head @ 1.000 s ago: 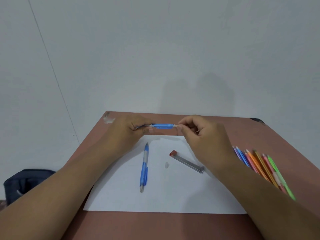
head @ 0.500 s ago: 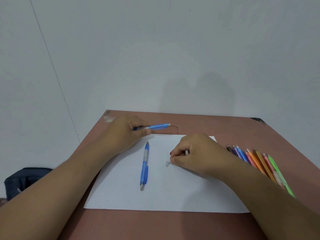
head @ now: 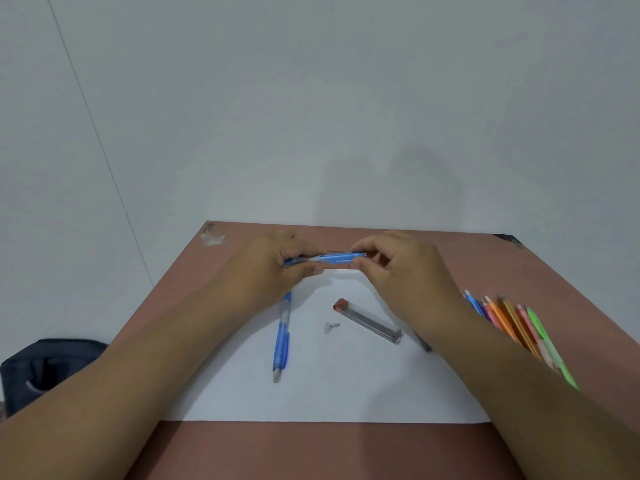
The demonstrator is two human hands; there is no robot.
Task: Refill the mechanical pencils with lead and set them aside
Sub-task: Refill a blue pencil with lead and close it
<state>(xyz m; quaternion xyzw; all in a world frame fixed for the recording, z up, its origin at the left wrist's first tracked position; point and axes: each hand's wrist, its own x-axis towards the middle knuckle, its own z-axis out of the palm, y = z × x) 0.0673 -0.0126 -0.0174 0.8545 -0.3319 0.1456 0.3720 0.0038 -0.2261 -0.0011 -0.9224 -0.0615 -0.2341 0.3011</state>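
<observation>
Two hands on one blue pencil, mid-frame

Head view. We see both hands raised over the far half of the brown table (head: 485, 258), meeting just above the centre of the frame. Our left hand (head: 273, 268) has its fingers curled round the grip end of a blue mechanical pencil (head: 332, 258), which lies roughly level, pointing right. Our right hand (head: 398, 271) pinches the pencil's other end between thumb and fingertips; whether anything else sits in that pinch is too small to tell.

Below the hands a white sheet of paper (head: 346, 393) covers the middle of the table. On it, left of centre, a second blue mechanical pencil (head: 282, 341) lies nearly upright in the frame. Right of it rests a small pale cap (head: 330, 326), apart from everything else. Just right of the cap a clear lead case (head: 369, 322) with a red end lies on a slant, the red end toward the upper left.

At the right edge of the frame, partly behind our right forearm, a bundle of coloured pencils (head: 512, 320) lies on the bare table. A dark bag (head: 48, 365) sits at lower left, off the table.
</observation>
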